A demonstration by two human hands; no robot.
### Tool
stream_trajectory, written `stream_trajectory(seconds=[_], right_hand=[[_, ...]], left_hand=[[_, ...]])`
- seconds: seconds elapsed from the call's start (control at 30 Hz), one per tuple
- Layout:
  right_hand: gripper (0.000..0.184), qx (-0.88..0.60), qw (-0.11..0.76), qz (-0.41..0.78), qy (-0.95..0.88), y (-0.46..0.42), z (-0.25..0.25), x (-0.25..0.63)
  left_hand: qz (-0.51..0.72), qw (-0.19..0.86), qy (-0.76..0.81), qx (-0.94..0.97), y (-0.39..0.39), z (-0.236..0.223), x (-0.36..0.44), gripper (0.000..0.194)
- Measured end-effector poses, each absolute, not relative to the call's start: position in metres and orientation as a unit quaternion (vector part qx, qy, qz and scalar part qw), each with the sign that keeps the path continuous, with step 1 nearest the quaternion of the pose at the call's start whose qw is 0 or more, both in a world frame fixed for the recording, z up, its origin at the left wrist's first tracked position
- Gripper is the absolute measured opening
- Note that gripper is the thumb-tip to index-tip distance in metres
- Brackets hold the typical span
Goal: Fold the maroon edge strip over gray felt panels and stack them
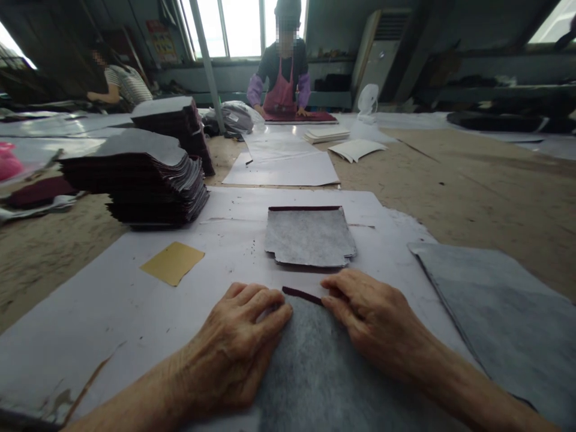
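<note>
My left hand (238, 345) and my right hand (373, 318) rest side by side on a grey fabric piece (315, 366) lying on white paper (135, 300). Fingers of both hands are curled and pressed on its far edge, where a thin dark maroon strip (302, 294) is folded over between them. Just beyond lies a smaller grey cut piece (309, 236) with a maroon top edge.
A tall stack of maroon-edged cut pieces (144, 180) stands at the left, another stack (175, 120) behind it. A yellow card (172, 262) lies on the paper. A grey sheet (504, 312) lies at right. Two people work at the far tables.
</note>
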State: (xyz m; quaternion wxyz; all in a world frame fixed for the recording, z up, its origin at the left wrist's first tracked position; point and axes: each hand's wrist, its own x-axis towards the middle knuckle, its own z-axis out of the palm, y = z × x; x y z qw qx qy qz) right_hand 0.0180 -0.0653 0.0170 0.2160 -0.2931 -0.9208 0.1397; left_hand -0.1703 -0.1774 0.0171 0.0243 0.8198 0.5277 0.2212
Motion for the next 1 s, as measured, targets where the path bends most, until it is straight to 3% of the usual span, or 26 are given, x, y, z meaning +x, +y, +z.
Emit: stream_trajectory(seconds=[0.27,0.53,0.73,1.0], right_hand=[[0.019,-0.150,0.210,-0.024,-0.966,-0.065,0.020,-0.006],[0.018,-0.063,0.115,-0.142,-0.981,-0.073,0.025,-0.028],[0.013,-0.190,0.094,0.074,-0.975,-0.052,0.026,-0.029],[0.023,-0.234,0.111,0.175,-0.950,-0.048,0.026,-0.021]], left_hand=[[0.212,0.030,0.525,0.824,-0.177,0.017,-0.169,0.018],[0.229,0.053,0.513,0.826,-0.176,0.015,-0.169,0.020],[0.207,0.051,0.524,0.824,-0.175,0.014,-0.171,0.018],[0.192,0.054,0.536,0.820,-0.176,0.014,-0.171,0.023]])
